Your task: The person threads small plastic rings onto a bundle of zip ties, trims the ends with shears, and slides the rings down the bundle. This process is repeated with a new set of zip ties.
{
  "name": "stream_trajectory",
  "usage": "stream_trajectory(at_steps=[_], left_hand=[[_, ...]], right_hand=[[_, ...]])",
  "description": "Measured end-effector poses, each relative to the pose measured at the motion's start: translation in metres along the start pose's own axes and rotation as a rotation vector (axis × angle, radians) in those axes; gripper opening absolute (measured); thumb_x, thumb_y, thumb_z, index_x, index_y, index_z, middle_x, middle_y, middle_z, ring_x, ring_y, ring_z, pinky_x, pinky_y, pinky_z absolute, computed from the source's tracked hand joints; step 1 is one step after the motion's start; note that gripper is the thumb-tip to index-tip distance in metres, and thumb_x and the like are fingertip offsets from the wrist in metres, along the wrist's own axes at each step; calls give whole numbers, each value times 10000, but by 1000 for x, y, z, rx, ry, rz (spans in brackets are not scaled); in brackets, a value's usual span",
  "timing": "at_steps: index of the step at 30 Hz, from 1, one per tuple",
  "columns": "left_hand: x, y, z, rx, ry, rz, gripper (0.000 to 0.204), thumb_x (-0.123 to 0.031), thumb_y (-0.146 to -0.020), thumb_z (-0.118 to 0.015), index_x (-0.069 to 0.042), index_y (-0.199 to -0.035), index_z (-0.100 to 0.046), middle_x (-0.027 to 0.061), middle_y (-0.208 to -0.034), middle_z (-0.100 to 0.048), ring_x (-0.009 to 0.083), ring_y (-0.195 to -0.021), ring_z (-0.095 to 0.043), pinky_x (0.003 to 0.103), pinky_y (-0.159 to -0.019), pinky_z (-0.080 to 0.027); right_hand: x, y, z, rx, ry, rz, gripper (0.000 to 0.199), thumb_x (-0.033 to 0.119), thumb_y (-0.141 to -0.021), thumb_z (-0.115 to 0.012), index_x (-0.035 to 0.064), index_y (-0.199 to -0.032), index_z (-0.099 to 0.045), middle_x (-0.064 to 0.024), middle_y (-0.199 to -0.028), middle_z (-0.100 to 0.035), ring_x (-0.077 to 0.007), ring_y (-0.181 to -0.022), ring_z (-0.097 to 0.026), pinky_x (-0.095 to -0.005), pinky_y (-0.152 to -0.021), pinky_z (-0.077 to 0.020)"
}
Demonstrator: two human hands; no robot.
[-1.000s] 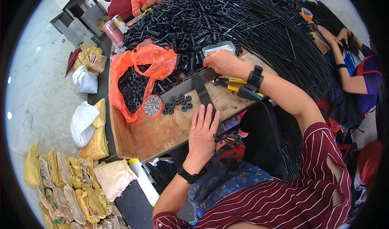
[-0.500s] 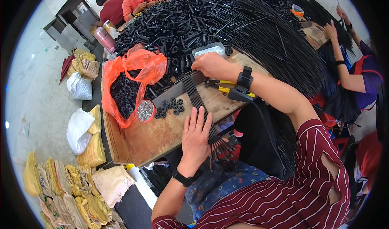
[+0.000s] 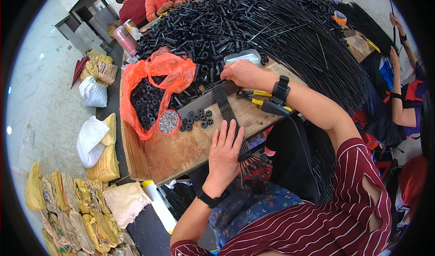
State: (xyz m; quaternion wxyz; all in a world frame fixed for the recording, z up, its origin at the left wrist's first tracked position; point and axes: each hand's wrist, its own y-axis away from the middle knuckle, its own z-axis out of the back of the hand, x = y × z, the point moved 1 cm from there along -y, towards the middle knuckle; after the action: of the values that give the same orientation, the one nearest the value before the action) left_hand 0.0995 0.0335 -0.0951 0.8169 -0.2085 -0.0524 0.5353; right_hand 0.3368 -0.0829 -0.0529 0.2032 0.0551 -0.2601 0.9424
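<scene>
My left hand [image 3: 225, 158] lies flat with fingers stretched out, against a row of thin black rods [image 3: 224, 103]. The rods lie side by side across the table's front edge, their lower ends fanned out over my lap. At their far ends, my right hand [image 3: 244, 74] is closed in a pinch; a thin strip or wire shows by its fingertips, too small to make out. Pliers with yellow-and-black handles [image 3: 259, 97] lie under my right wrist. Beside the rods are small black ribbed rings [image 3: 198, 116] and a red tub of small silvery pieces [image 3: 169, 122].
An orange plastic bag [image 3: 176, 70] of black parts stands on the wooden table [image 3: 167, 158]. Behind it spreads a heap of black tubes [image 3: 199, 23], with long black rods [image 3: 312, 52] to the right. A clear box [image 3: 244, 56] stands near my right hand. Co-workers sit around the table.
The view has shifted slightly, moving the scene rightward. My hands keep nearly the same place on the rods. At the right, the co-worker's arms have moved.
</scene>
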Motion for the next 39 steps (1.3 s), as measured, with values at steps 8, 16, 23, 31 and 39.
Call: stream_trajectory(at_steps=[8, 16, 23, 31, 39], left_hand=[[-2, 1, 3, 37, 11, 5, 851, -564, -716, -717, 6, -1310, -501, 228, -1430, -403, 400, -1362, -332, 489, -1106, -275], [1, 0, 0, 18, 7, -7, 842, -554, -715, -723, -1, -1310, -503, 221, -1430, -408, 393, -1361, -339, 487, -1102, -283], [-1, 0, -2, -23, 43, 10, 855, -551, -694, -735, -6, -1311, -504, 218, -1431, -412, 388, -1358, -348, 487, -1103, -286], [-1, 1, 1, -2, 67, 14, 842, -535, -717, -726, -16, -1335, -486, 215, -1436, -407, 386, -1369, -332, 488, -1112, -267], [1, 1, 1, 9, 36, -1, 845, -538, -715, -726, -21, -1338, -482, 211, -1435, -408, 388, -1365, -336, 487, -1105, -278]], right_hand=[[1, -2, -1, 9, -50, 15, 112, 55, -804, -608, 39, -879, -689, -110, -825, -639, -325, -772, -632, -403, -694, -496], [3, -6, -2, -33, -60, 34, 185, 14, -770, -570, 50, -914, -680, -130, -808, -644, -334, -779, -633, -421, -687, -491], [7, -7, -4, -22, -144, -11, 215, 3, -753, -570, 46, -933, -680, -131, -832, -677, -326, -799, -647, -418, -698, -499], [0, -2, 8, 97, 192, -105, 230, 52, -801, -616, 60, -1020, -685, -161, -875, -687, -329, -804, -661, -423, -706, -513], [-5, -6, 5, -68, -18, -33, 178, 81, -786, -597, 70, -919, -714, -173, -804, -680, -347, -772, -658, -436, -696, -516]])
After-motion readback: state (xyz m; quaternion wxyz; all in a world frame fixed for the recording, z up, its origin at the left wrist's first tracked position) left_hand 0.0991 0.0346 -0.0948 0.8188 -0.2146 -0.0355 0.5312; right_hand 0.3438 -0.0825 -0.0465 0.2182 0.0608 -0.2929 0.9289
